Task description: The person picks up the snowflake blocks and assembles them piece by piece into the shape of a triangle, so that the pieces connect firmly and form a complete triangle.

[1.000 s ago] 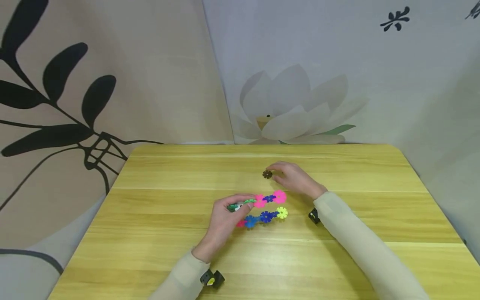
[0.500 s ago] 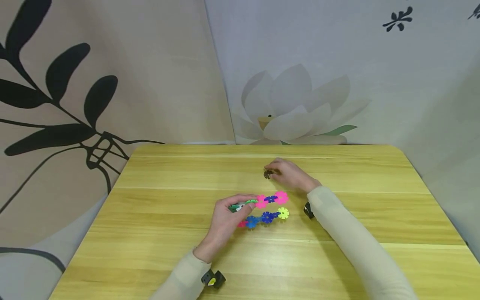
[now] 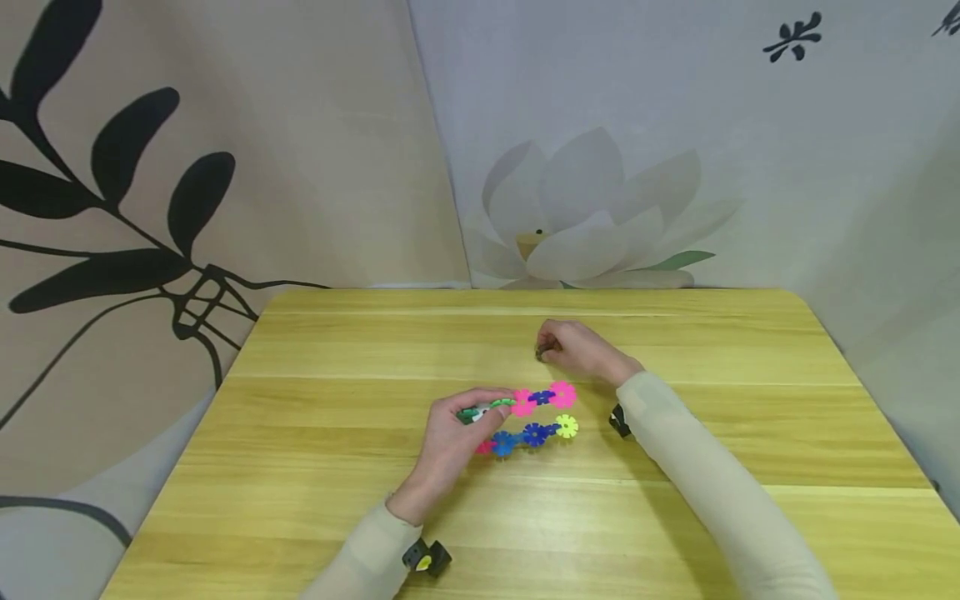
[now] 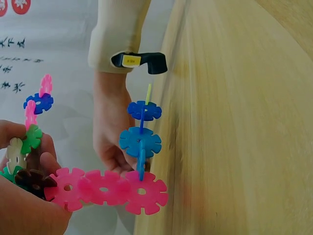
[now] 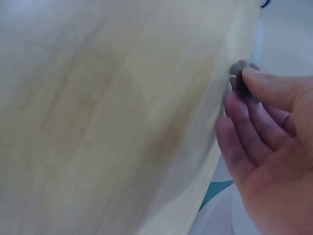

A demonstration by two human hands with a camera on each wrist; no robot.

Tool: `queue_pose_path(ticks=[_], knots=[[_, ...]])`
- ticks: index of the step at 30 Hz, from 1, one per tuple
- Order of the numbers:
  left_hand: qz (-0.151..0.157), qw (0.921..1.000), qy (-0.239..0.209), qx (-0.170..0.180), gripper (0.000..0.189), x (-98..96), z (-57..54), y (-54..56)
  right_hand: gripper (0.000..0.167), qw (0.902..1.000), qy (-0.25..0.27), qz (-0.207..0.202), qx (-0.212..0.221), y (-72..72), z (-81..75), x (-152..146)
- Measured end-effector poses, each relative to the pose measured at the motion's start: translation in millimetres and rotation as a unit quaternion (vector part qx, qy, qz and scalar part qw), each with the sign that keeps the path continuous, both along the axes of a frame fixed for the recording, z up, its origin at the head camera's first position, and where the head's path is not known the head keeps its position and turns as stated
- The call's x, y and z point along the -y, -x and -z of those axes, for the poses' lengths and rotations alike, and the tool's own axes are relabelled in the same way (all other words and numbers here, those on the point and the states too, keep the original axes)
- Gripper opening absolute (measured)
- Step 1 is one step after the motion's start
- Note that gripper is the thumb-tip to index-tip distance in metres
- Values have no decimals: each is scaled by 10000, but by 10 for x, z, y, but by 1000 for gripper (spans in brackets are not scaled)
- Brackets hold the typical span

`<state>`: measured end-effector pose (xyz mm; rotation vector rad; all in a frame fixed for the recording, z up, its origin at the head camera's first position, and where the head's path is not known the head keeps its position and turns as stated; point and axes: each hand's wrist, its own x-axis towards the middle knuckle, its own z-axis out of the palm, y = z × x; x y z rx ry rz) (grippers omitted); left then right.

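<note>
My left hand [image 3: 444, 437] holds a chain of interlocking plastic snowflake discs near its green, white and dark brown pieces. From that hand one arm of the chain runs through a green disc [image 4: 33, 139] to pink and blue ones. The other arm has pink discs [image 4: 104, 188], then blue discs [image 4: 140, 142] and a yellow disc [image 3: 566, 427] at its end. Farther back, my right hand [image 3: 581, 348] pinches a loose dark brown snowflake disc [image 5: 240, 81] between thumb and fingers. That disc is mostly hidden by the fingers in the head view.
A wooden table [image 3: 300, 483] with light grain lies beneath both hands. Behind it stands a cloth backdrop [image 3: 337, 150] printed with leaves and a flower. Each wrist wears a small black camera mount [image 3: 426, 557].
My right hand has closed its fingers on the brown disc, which lay at its fingertips before, and has turned it. The left hand and its chain have stayed nearly still.
</note>
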<state>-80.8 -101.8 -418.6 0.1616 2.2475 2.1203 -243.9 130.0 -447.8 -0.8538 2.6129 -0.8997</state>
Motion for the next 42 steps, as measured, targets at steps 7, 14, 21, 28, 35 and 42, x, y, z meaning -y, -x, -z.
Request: queue_pose_path(ticks=[7, 14, 21, 28, 35, 42], knots=[[-16, 10000, 31, 69, 16, -4, -2, -11, 13, 9989, 407, 152, 163, -147, -84, -141], [-28, 9999, 57, 152, 15, -11, 13, -12, 14, 9868, 1401, 323, 740, -373, -217, -278], [-35, 9998, 92, 195, 16, -19, 31, -7, 16, 9828, 1649, 487, 678, -585, -306, -395], [-24, 9997, 62, 228, 17, -20, 29, -14, 18, 9769, 1856, 819, 674, -786, -380, -436], [-100, 9998, 126, 119, 17, -32, 28, -18, 19, 9746, 1944, 1055, 364, -963, -475, -479], [-125, 9998, 77, 131, 16, -29, 43, -17, 15, 9697, 2121, 1173, 321, -1093, -544, -519]])
